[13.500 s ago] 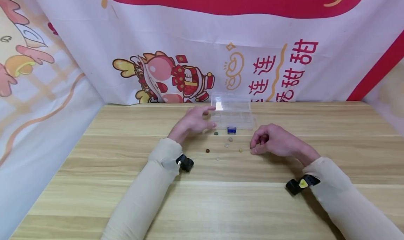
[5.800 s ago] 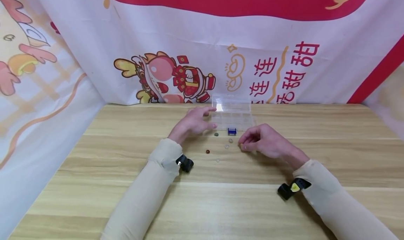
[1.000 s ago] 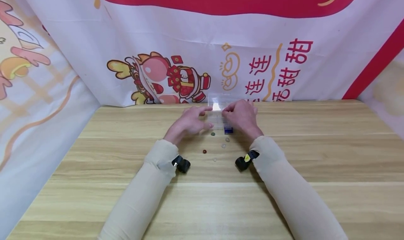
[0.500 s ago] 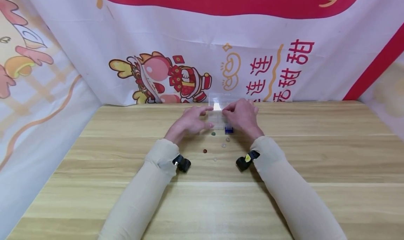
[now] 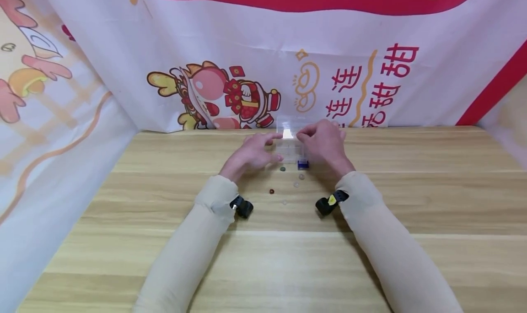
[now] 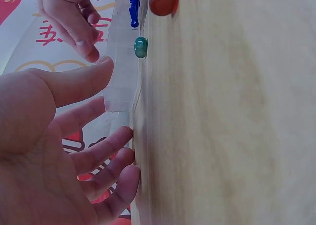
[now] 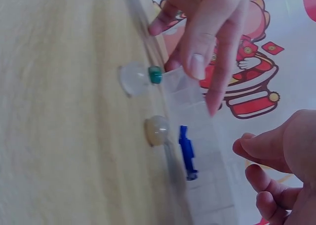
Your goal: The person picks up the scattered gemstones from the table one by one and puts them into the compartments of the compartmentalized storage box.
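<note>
Hovering over the clear plastic compartment box point(image 5: 292, 154) between your hands, your right hand point(image 5: 325, 143) has its fingertips close together, holding what I can't tell; your left hand point(image 5: 257, 152) spreads wide, and one careless twitch there could roll the glossy, rounded green bead point(image 5: 282, 169) nearby.

Before me a wood-grain tabletop point(image 5: 288, 267) is carrying a clear compartment box point(image 5: 290, 154), a green bead point(image 5: 282, 169), a red-brown bead point(image 5: 271, 191) and three pale beads point(image 5: 302, 176).

Bright head view, glare on clear box point(image 5: 291, 152), dimmer wrist views
</note>
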`<action>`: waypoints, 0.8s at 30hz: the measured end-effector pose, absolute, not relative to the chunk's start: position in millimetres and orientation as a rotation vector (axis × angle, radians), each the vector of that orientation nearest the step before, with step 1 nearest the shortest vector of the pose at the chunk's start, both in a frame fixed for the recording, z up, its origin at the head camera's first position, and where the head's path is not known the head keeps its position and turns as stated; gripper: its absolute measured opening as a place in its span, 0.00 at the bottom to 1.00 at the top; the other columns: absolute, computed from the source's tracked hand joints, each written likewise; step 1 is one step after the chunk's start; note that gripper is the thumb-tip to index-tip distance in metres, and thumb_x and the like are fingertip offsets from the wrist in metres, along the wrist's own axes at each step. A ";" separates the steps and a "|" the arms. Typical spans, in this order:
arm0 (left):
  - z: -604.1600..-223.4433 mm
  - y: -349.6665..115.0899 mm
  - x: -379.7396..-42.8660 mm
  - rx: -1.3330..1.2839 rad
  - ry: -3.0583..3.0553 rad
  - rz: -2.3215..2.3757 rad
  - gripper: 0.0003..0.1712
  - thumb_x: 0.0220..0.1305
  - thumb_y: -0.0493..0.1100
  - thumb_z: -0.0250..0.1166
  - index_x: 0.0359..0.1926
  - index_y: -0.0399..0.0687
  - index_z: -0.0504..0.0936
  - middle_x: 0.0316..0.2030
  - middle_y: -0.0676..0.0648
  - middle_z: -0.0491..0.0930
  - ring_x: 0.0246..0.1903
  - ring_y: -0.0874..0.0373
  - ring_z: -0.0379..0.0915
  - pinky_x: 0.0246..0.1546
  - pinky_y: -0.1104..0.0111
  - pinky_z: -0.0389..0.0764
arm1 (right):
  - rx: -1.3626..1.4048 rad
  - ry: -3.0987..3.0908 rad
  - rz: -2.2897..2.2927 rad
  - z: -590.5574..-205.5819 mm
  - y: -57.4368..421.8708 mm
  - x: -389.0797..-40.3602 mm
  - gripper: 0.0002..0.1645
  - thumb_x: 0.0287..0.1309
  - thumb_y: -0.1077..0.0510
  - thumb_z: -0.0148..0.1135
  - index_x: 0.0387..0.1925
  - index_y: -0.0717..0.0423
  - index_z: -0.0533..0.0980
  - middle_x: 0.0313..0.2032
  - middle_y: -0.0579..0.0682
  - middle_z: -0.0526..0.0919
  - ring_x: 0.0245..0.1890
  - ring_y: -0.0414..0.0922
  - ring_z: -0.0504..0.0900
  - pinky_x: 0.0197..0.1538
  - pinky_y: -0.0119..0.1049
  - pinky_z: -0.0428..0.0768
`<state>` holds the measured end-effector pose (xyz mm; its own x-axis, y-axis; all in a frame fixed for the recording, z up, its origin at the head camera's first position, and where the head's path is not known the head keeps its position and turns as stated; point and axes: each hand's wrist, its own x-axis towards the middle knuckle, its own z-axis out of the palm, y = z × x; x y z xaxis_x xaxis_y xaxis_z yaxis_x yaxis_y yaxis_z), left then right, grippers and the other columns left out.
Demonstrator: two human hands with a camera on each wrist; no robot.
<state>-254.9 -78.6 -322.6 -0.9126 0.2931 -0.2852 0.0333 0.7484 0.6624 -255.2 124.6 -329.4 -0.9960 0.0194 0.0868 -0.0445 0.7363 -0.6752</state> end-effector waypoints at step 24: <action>-322.0 -76.5 -250.3 0.216 2.552 1.030 0.41 0.70 0.48 0.72 0.80 0.69 0.66 0.80 0.46 0.65 0.80 0.42 0.53 0.78 0.41 0.63 | 0.151 -2.831 1.434 -319.8 159.4 -208.0 0.16 0.70 0.53 0.70 0.55 0.54 0.85 0.42 0.54 0.83 0.42 0.49 0.77 0.43 0.38 0.78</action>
